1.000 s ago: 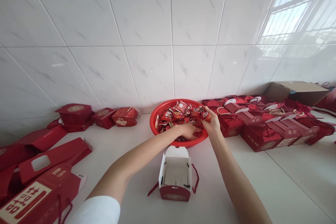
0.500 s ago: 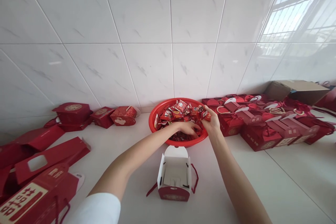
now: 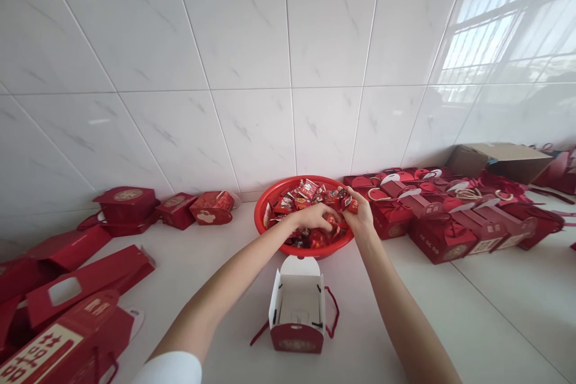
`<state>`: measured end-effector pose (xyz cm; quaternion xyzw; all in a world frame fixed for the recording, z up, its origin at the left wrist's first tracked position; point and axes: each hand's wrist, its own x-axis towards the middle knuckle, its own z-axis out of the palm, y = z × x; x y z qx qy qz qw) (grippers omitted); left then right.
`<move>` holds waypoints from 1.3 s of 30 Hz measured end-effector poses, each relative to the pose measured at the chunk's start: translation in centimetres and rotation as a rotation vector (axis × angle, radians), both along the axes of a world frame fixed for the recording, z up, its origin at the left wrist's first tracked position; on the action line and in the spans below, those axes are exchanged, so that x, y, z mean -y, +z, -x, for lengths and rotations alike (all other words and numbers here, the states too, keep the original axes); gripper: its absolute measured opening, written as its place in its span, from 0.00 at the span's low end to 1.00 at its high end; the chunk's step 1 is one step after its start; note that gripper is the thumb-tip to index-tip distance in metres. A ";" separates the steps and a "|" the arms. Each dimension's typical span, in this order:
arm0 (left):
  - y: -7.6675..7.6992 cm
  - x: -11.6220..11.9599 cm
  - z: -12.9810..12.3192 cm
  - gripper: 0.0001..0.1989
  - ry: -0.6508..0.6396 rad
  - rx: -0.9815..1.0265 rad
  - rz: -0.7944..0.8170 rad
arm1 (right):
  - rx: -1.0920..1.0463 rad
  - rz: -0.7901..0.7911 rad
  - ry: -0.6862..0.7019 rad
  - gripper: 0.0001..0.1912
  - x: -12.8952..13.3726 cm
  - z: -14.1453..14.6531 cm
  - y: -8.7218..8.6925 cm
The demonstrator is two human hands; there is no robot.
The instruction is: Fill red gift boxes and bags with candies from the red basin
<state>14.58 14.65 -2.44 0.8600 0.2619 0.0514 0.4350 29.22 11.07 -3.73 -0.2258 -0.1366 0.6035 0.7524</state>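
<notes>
A round red plastic basket [image 3: 265, 229] against the wall holds many wrapped candies [image 3: 308, 189]. My left hand [image 3: 315, 217] reaches into it, fingers curled round a red-wrapped candy [image 3: 332, 222]. At the basket's right rim, my right hand [image 3: 360, 210] is closed on red and dark wrapped candies [image 3: 348, 203]. The two hands are close together. In front of the basket stands an open box [image 3: 297, 336], red outside and white inside, with its rounded flap up and a red cord at each side. No candy shows in it.
Closed red gift boxes [image 3: 443, 240] stand in rows at the right, with an open brown carton [image 3: 504, 159] behind. More red boxes [image 3: 128, 204] line the wall at left, and larger ones [image 3: 90, 276] lie at the left front. White tiles [image 3: 252, 132] rise behind.
My left hand has lifted slightly from the candies and now holds a red-wrapped one. My right hand still grips its candies. The view has tilted up a little.
</notes>
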 end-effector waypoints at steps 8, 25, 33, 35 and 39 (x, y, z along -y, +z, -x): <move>0.4 0.5 2.8 0.22 0.211 0.293 0.399 | 0.000 -0.020 0.051 0.07 0.3 0.1 0.2; -0.4 1.8 3.3 0.19 0.460 0.492 0.366 | 0.250 -0.051 0.018 0.15 1.4 3.2 0.3; -0.6 1.2 3.4 0.17 0.451 0.402 0.005 | 0.293 -0.054 -0.033 0.15 1.3 2.5 0.4; -0.3 1.2 3.4 0.20 0.403 0.362 -0.075 | 0.263 -0.029 -0.018 0.15 0.9 1.7 0.2; -0.3 1.6 2.8 0.18 0.111 0.091 -0.195 | 0.222 -0.018 0.002 0.15 0.2 0.6 -0.2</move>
